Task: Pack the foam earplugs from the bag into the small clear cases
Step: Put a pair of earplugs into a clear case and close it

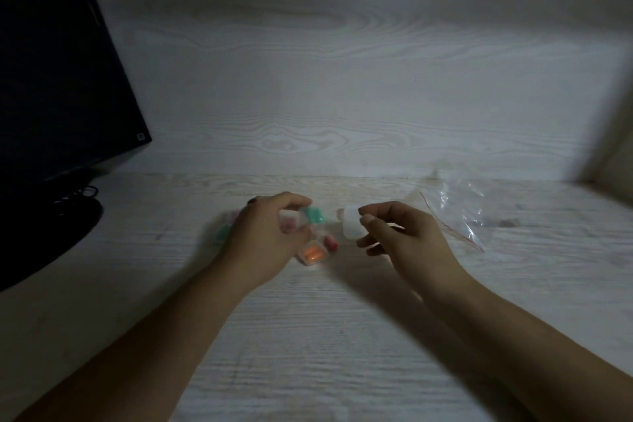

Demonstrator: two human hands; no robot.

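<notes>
At frame centre, the left hand [270, 233] pinches a case [289, 221] above filled cases [313, 252] on the worktop [308, 336]. Right hand [394, 233] pinches a white case [351, 224]; bag [459, 212] lies right. Advice: keep the case level and seat earplugs fully before closing.
</notes>
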